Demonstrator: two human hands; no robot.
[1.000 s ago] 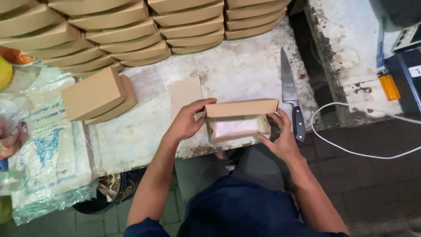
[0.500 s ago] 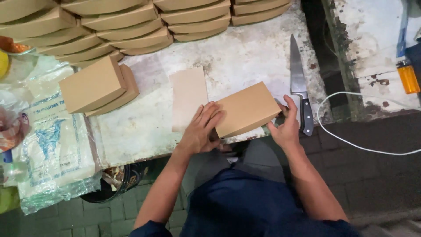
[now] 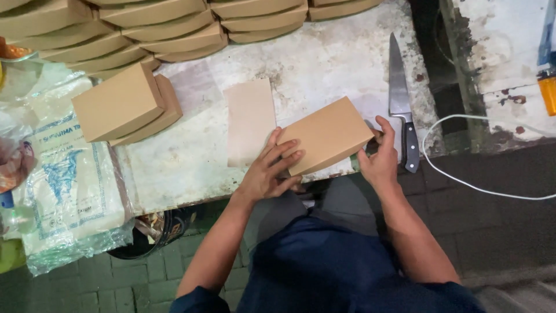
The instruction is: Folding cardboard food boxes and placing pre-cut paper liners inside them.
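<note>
A closed brown cardboard box (image 3: pixel 327 133) lies at the near edge of a worn white table (image 3: pixel 324 64). My left hand (image 3: pixel 269 171) rests its fingers on the box's left end. My right hand (image 3: pixel 379 159) grips the box's right end, thumb up along the side. A flat brown paper sheet (image 3: pixel 250 122) lies on the table just left of the box. A kitchen knife (image 3: pixel 401 104) with a dark handle lies just right of my right hand, blade pointing away.
Two stacked closed boxes (image 3: pixel 124 104) sit at the left. Rows of several stacked boxes (image 3: pixel 174 26) line the far edge. A printed plastic sack (image 3: pixel 69 185) lies far left. A white cable (image 3: pixel 480 185) runs across the dark paving on the right.
The box's lid was open a second ago, showing a pale lining; it is closed now. My left hand moved from the lid to the box's left end.
</note>
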